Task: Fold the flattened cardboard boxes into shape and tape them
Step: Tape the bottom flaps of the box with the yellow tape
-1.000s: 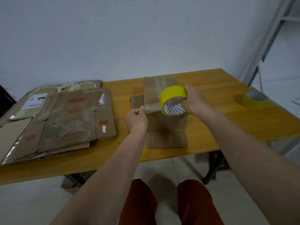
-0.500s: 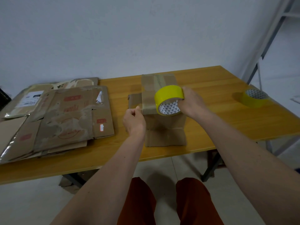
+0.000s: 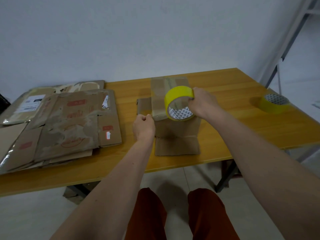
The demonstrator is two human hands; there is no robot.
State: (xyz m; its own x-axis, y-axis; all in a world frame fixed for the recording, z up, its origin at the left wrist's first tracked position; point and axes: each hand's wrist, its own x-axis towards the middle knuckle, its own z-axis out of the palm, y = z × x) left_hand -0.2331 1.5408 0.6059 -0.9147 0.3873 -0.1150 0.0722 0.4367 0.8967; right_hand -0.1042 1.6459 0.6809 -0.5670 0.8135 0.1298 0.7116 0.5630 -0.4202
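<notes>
One box (image 3: 174, 116) is folded; the yellow tape roll (image 3: 179, 103) is gripped by the right hand (image 3: 203, 103), its end seemingly pinched by the left hand (image 3: 143, 126); beyond the left hand, a stack of flat boxes (image 3: 69, 122) remains.

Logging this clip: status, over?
Right hand grips yellow tape roll. Left hand pinches the tape end at box corner. Nothing in the way.

No legible text on anything.
</notes>
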